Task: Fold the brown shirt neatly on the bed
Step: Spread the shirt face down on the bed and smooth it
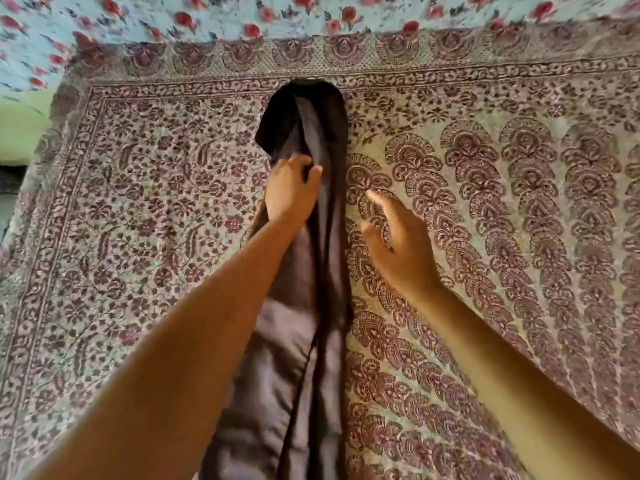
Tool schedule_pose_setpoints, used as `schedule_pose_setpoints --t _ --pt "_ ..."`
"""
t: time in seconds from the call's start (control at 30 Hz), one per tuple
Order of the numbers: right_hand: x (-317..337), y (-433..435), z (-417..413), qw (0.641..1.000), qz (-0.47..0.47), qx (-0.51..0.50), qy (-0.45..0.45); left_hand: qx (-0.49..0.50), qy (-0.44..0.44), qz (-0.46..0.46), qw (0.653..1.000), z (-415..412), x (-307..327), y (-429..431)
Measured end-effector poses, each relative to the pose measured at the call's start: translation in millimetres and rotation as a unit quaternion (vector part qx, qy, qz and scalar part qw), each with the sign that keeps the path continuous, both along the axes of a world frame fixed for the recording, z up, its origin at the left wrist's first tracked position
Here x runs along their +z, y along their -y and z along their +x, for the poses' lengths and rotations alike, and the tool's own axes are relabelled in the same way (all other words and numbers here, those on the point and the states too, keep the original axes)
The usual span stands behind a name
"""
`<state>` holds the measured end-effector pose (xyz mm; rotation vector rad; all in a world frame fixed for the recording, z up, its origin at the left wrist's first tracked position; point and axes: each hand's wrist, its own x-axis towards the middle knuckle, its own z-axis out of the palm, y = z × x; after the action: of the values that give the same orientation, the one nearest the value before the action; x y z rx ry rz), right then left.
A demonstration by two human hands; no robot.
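My left hand (291,192) grips a fold of the dark brown satin-like shirt (301,341), fingers and thumb curled into the cloth just above the frame's centre. The shirt lies bunched in a long narrow strip from upper centre down to the bottom edge, on the maroon-and-cream block-printed bedspread (502,220). My right hand (398,244) is beside it, fingers loose and spread, holding nothing. A pale blue sheet with red roses (207,15) crosses the top.

Patterned cloths, soft light
A maroon-printed bedspread (485,202) fills the view; beyond its far border lies a pale blue cloth with red roses (207,15), a green surface (20,123) at left
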<state>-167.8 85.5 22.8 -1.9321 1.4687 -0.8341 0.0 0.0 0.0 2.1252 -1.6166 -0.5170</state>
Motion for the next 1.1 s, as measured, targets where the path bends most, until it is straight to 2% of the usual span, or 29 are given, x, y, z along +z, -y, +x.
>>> schedule_pose_setpoints --t 0.13,0.23,0.3,0.33,0.4,0.43,0.5,0.57,0.6,0.67,0.73,0.8,1.0,1.1 --pt "-21.3 19.7 -1.2 1.0 0.017 -0.009 -0.019 0.059 0.0 0.043 0.997 -4.2 -15.4 48.6" --pt "-35.7 30.5 -1.4 1.0 0.017 -0.011 -0.013 0.045 0.066 0.077 0.994 -4.4 -19.8 73.1" --pt "-42.5 31.8 -2.2 1.0 0.006 -0.01 -0.018 0.053 0.035 0.06 0.996 1.7 -17.2 79.9" --pt "-45.8 31.6 -1.7 1.0 0.006 -0.009 -0.024 0.062 0.0 0.048 0.997 6.6 -17.1 81.8" --pt "-51.3 31.1 -1.6 0.999 0.01 -0.005 -0.032 0.107 -0.126 0.009 0.986 15.2 -10.9 80.6" --pt "-53.5 30.7 -2.3 0.999 0.013 -0.006 -0.034 0.143 -0.224 -0.009 0.964 19.9 -3.4 78.0" --pt "-49.1 29.7 -1.4 0.999 0.029 -0.017 -0.033 0.205 -0.411 -0.003 0.888 27.2 15.7 70.1" --pt "-37.6 31.4 2.7 0.998 0.061 -0.023 -0.014 0.194 -0.516 0.023 0.834 36.0 37.1 58.9" --pt "-28.8 33.4 7.4 0.997 0.077 -0.029 0.004 0.167 -0.533 0.034 0.829 39.3 50.6 52.4" --pt "-12.0 40.0 17.8 0.992 0.103 -0.05 0.055 0.111 -0.523 0.045 0.844 45.5 75.6 39.9" --pt "9.2 45.8 27.8 0.982 0.142 -0.083 0.093 0.03 -0.452 0.048 0.89 51.7 99.4 28.1" --pt "21.7 49.4 36.2 0.971 0.184 -0.104 0.114 -0.04 -0.405 0.04 0.913 54.7 124.3 16.7" --pt "74.4 37.1 46.2 0.945 0.224 -0.135 0.195 -0.151 -0.461 0.017 0.874 52.1 233.1 -24.4" --pt "121.0 27.4 43.2 0.922 0.221 -0.137 0.286 -0.196 -0.471 -0.003 0.86 46.6 295.9 -49.7"
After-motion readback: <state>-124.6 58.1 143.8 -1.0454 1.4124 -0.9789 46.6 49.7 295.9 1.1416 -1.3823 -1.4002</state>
